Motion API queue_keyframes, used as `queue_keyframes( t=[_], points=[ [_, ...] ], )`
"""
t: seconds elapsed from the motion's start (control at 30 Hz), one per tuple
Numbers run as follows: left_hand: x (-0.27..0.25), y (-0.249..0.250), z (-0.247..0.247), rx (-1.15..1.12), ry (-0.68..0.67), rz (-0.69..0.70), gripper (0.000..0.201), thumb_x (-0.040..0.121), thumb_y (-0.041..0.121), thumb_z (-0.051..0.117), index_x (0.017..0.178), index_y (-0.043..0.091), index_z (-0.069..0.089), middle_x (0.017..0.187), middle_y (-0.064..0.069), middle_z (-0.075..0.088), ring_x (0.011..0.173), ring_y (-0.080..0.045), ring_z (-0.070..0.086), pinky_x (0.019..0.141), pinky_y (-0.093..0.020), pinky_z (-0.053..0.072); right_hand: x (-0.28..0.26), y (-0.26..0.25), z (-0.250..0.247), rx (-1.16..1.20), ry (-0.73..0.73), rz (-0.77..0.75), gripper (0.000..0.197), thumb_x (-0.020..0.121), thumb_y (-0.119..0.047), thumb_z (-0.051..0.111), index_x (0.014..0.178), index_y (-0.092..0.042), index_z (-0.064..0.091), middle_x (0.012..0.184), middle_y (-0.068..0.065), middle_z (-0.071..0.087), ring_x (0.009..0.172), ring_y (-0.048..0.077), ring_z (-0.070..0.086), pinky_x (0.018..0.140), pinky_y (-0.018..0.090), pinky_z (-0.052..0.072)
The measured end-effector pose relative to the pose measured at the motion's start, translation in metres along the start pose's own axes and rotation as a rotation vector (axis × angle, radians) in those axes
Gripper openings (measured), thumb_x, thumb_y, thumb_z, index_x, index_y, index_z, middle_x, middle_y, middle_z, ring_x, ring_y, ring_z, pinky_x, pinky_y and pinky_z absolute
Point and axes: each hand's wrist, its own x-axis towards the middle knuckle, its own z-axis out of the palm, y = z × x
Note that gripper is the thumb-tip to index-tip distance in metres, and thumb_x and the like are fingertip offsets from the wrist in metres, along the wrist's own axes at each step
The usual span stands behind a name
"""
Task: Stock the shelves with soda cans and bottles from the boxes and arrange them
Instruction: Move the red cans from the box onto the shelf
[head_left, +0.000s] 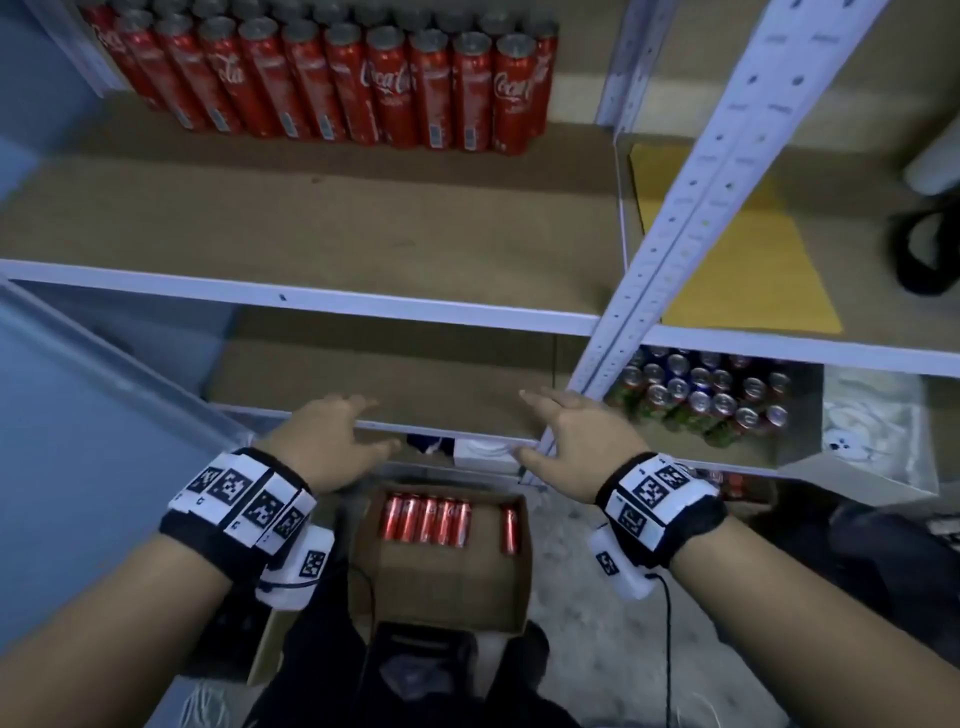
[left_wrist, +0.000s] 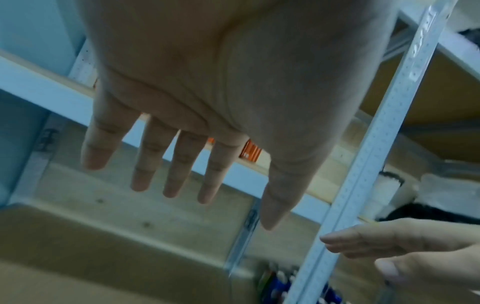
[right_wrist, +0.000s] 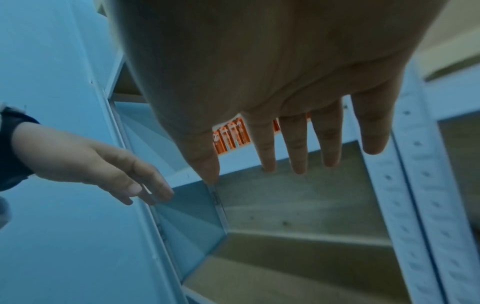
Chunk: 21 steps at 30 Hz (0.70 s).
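Note:
Tall red cola cans (head_left: 332, 78) stand in rows at the back left of the upper shelf (head_left: 311, 218); they also show as red cans (right_wrist: 231, 137) behind my right fingers. On the floor below me an open cardboard box (head_left: 447, 561) holds several red cans (head_left: 431, 519) lying on their sides. My left hand (head_left: 332, 441) and right hand (head_left: 566, 436) hover palm down with straight, spread fingers over the front edge of the lower shelf (head_left: 395, 374), above the box. Neither holds anything. The wrist views show each palm, left hand (left_wrist: 182, 164) and right hand (right_wrist: 298, 144), bare.
A white perforated upright (head_left: 691, 208) runs diagonally just right of my right hand. In the bay to the right stands a tray of mixed cans (head_left: 706, 400). A yellow sheet (head_left: 737, 249) lies on the right upper shelf. A blue wall (head_left: 78, 415) is at left.

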Motion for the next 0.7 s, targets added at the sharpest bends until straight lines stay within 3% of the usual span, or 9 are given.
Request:
queue_keyframes(
  t=[0.17,0.3,0.43,0.57,0.63,0.7],
  points=[
    [-0.009,-0.009,0.062,0.050,-0.192,-0.065,0.065,0.090,0.058,0.062,0.145,0.026,0.049,0.142,-0.002,0.057,0.125,-0.020,0.056,0.102,-0.030,0.046,-0.021,0.018,0.073,0.066,-0.133,0.113,0.080,0.094,-0.069,0.044,0.160,-0.029,0.024,0.162,0.006,0.036,0.142,0.030,0.042,0.111,0.043,0.044],
    [0.007,-0.030,0.102,0.089,-0.335,-0.060,0.049,0.092,0.052,0.063,0.134,0.027,0.059,0.133,0.000,0.062,0.116,-0.018,0.059,0.089,-0.026,0.045,-0.020,0.019,0.131,0.123,-0.243,0.234,0.075,0.095,-0.062,0.050,0.157,-0.024,0.029,0.144,0.010,0.055,0.131,0.032,0.052,0.103,0.042,0.048],
    [0.048,-0.067,0.149,0.188,-0.442,-0.053,0.050,0.089,0.056,0.060,0.129,0.025,0.061,0.130,-0.002,0.061,0.113,-0.020,0.060,0.095,-0.034,0.051,0.005,0.019,0.185,0.157,-0.345,0.352,0.067,0.094,-0.058,0.053,0.150,-0.024,0.039,0.141,0.010,0.057,0.125,0.032,0.055,0.100,0.042,0.049],
    [0.088,-0.094,0.195,0.233,-0.508,-0.001,0.041,0.097,0.045,0.057,0.125,0.016,0.064,0.127,-0.006,0.064,0.109,-0.024,0.062,0.093,-0.035,0.052,0.042,0.024,0.242,0.244,-0.375,0.446,0.070,0.097,-0.053,0.054,0.155,-0.020,0.033,0.137,0.015,0.058,0.120,0.036,0.058,0.095,0.043,0.052],
    [0.108,-0.108,0.218,0.199,-0.501,-0.005,0.039,0.099,0.037,0.058,0.127,0.010,0.063,0.126,-0.009,0.064,0.112,-0.028,0.062,0.094,-0.035,0.050,0.060,0.026,0.273,0.283,-0.359,0.471,0.074,0.099,-0.050,0.053,0.160,-0.020,0.024,0.134,0.016,0.060,0.115,0.036,0.061,0.088,0.041,0.053],
    [0.129,-0.128,0.248,0.167,-0.484,-0.003,0.041,0.098,0.033,0.059,0.128,0.005,0.062,0.126,-0.014,0.065,0.112,-0.032,0.062,0.096,-0.039,0.050,0.079,0.031,0.307,0.298,-0.345,0.503,0.075,0.100,-0.048,0.053,0.161,-0.020,0.020,0.129,0.016,0.063,0.102,0.034,0.064,0.069,0.035,0.050]
  ],
)
